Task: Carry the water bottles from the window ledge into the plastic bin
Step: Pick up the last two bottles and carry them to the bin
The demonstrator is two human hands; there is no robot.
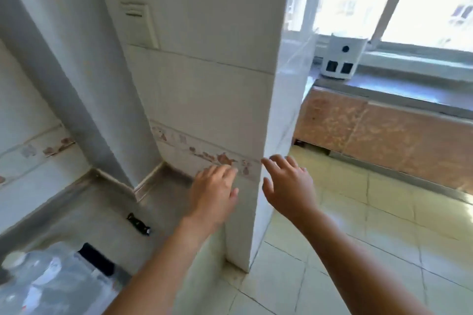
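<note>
1. Left hand (215, 193): reaching forward with fingers spread, holding nothing, in front of the tiled pillar (204, 84).
2. Right hand (288, 186): reaching forward just beside the pillar's corner, fingers spread and empty.
3. Water bottle (51, 284): large clear jug with a white cap, sitting at lower left on the grey counter (84, 215).
4. Window ledge (396, 89): lying at upper right, carrying a white device (340, 59).
</note>
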